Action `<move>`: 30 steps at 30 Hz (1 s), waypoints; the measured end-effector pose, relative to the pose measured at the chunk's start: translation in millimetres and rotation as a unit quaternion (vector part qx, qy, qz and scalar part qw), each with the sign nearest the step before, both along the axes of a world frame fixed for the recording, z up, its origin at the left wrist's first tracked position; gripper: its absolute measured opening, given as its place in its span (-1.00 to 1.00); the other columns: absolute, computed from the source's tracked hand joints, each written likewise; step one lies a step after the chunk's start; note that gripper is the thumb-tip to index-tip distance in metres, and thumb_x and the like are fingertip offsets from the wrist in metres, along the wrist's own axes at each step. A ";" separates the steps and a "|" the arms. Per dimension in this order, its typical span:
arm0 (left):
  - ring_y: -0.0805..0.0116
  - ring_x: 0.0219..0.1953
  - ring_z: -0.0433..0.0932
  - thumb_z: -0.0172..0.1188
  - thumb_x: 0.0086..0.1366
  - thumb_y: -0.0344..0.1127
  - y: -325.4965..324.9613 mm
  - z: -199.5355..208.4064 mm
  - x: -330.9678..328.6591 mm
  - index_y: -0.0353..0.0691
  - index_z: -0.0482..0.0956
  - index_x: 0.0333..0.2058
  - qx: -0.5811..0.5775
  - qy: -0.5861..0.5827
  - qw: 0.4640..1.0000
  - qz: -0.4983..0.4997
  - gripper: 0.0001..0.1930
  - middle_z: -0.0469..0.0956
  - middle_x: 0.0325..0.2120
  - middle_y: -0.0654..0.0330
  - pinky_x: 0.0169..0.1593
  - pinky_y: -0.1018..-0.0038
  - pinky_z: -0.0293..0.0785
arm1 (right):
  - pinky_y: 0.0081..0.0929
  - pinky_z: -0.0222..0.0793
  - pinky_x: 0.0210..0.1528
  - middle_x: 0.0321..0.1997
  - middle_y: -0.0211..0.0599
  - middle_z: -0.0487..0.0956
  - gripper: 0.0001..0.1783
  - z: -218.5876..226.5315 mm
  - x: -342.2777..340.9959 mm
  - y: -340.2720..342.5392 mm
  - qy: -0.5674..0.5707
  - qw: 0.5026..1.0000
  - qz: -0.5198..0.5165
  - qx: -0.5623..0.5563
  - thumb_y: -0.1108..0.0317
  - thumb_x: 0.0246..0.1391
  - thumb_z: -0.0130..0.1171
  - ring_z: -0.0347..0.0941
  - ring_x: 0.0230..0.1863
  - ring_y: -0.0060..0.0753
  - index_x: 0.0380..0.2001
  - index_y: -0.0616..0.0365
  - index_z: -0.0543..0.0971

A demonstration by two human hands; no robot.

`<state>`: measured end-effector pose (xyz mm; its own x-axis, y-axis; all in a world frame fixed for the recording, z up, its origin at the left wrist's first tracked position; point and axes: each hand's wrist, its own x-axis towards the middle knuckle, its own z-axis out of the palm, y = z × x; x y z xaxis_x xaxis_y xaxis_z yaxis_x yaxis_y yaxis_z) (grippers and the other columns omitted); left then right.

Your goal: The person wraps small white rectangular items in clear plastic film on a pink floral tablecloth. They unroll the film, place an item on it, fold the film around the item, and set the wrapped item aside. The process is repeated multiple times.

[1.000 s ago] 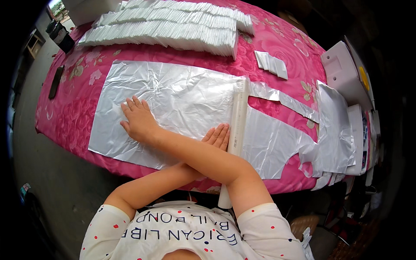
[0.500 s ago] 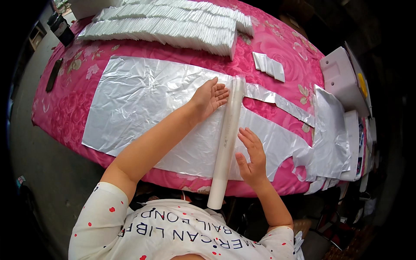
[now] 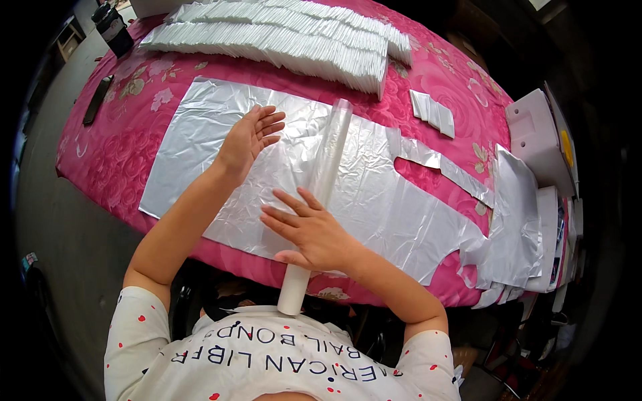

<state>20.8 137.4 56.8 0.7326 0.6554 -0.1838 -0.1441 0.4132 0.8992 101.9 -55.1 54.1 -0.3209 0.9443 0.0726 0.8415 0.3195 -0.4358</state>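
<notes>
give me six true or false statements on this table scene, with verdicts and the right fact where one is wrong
1. The right hand is spread over the pale tube. True.
2. The left hand is clenched in a fist. False: its fingers are extended.
3. The tube lies across the silvery sheeting. True.
4. The tablecloth is plain blue. False: it is pink with flowers.
5. The black bottle is at the picture's right. False: it is at the upper left.
6. The tube's near end sticks out past the tablecloth's near edge. True.
</notes>
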 end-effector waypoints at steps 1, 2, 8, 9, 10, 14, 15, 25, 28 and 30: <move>0.29 0.06 0.37 -0.31 0.39 -0.01 11.1 0.8 -21.9 -0.33 0.22 0.10 0.022 0.009 1.000 0.016 -0.48 0.37 0.04 0.03 0.09 0.41 0.29 | -0.08 -0.31 0.38 0.27 -0.16 0.23 -0.25 -0.1 -24.4 17.0 0.040 0.996 0.076 0.020 -0.20 0.13 -0.22 -0.12 0.39 -0.06 0.17 0.19 0.26; 0.30 0.06 0.38 -0.32 0.39 0.00 21.6 0.3 -46.5 -0.32 0.23 0.10 0.042 0.020 0.998 0.036 -0.48 0.37 0.05 0.04 0.09 0.42 0.29 | -0.05 -0.19 0.35 0.23 -0.09 0.27 -0.27 2.0 -48.1 29.5 0.123 0.983 0.133 0.040 -0.18 0.13 -0.17 -0.06 0.37 -0.05 0.14 0.21 0.29; 0.37 -0.02 0.41 -0.30 0.39 -0.01 35.1 -8.3 -189.7 -0.31 0.22 0.12 0.098 0.072 0.986 0.111 -0.47 0.37 0.06 0.08 0.04 0.49 0.29 | -0.12 0.08 0.22 0.08 -0.10 0.40 -0.47 21.9 -61.2 81.2 0.205 0.965 0.125 0.106 0.08 0.02 0.11 0.20 0.21 -0.04 -0.03 0.24 0.41; 0.38 -0.03 0.41 -0.30 0.38 -0.01 29.4 -10.1 -207.3 -0.32 0.22 0.13 0.108 0.090 0.983 0.119 -0.47 0.37 0.05 0.08 0.04 0.49 0.29 | -0.12 0.07 0.23 0.08 -0.12 0.40 -0.49 14.7 -52.5 93.3 0.168 0.976 0.085 0.106 0.12 0.02 0.11 0.20 0.21 -0.05 -0.02 0.22 0.42; 0.39 -0.04 0.42 -0.29 0.38 -0.01 21.8 -9.7 -223.7 -0.32 0.22 0.13 0.118 0.109 0.979 0.128 -0.47 0.37 0.04 0.08 0.04 0.50 0.28 | -0.13 0.05 0.24 0.11 -0.13 0.38 -0.50 6.9 -46.4 105.7 0.120 0.984 0.055 0.117 0.13 0.03 0.10 0.18 0.23 -0.07 -0.01 0.21 0.41; 0.40 -0.07 0.42 -0.27 0.39 -0.01 -14.9 -12.4 -252.2 -0.36 0.23 0.12 0.188 0.138 0.964 0.129 -0.46 0.39 0.01 0.06 0.00 0.50 0.30 | -0.13 -0.10 0.32 0.22 -0.21 0.31 -0.46 -20.8 -44.8 156.0 -0.012 0.989 0.060 0.137 0.02 0.12 -0.02 0.06 0.32 -0.16 0.10 0.09 0.37; 0.42 -0.09 0.43 -0.24 0.39 -0.05 -23.9 -10.5 -252.2 -0.39 0.22 0.12 0.233 0.175 0.949 0.118 -0.47 0.39 0.00 0.06 -0.01 0.47 0.32 | -0.11 -0.20 0.34 0.26 -0.24 0.26 -0.42 -26.1 -51.7 169.3 -0.013 0.989 0.074 0.129 -0.01 0.12 -0.06 0.02 0.34 -0.16 0.13 0.08 0.34; -0.07 -0.26 0.52 0.34 -0.03 -0.31 -42.6 -7.4 -237.8 -0.41 0.04 0.18 0.361 0.467 0.800 0.104 -0.15 0.46 -0.24 -0.14 -0.15 0.29 0.44 | -0.05 -0.39 0.36 0.35 0.28 -0.30 -0.01 -43.9 -156.8 232.7 0.199 0.916 -0.320 0.138 0.37 -0.09 0.09 -0.36 0.40 0.07 0.28 0.37 -0.25; 0.20 -0.35 0.55 0.30 0.03 -0.34 -47.7 -5.8 -239.1 -0.39 0.07 0.18 0.232 0.327 0.913 0.072 -0.21 0.50 -0.32 0.03 -0.24 0.42 0.47 | -0.11 -0.28 0.36 0.34 0.24 -0.20 0.01 -31.4 -149.1 220.8 0.505 0.788 -0.339 0.096 0.35 -0.12 0.13 -0.22 0.38 0.04 0.27 0.41 -0.24; 0.36 -0.38 0.53 0.29 0.06 -0.33 -53.5 -0.9 -226.9 -0.37 0.09 0.18 0.021 0.190 0.981 0.029 -0.24 0.49 -0.33 0.12 -0.28 0.48 0.47 | -0.22 0.26 0.10 0.09 0.08 0.25 -0.08 -18.9 -134.2 209.8 0.696 0.667 -0.266 0.006 0.24 -0.10 0.20 0.31 0.04 -0.15 0.23 0.32 -0.06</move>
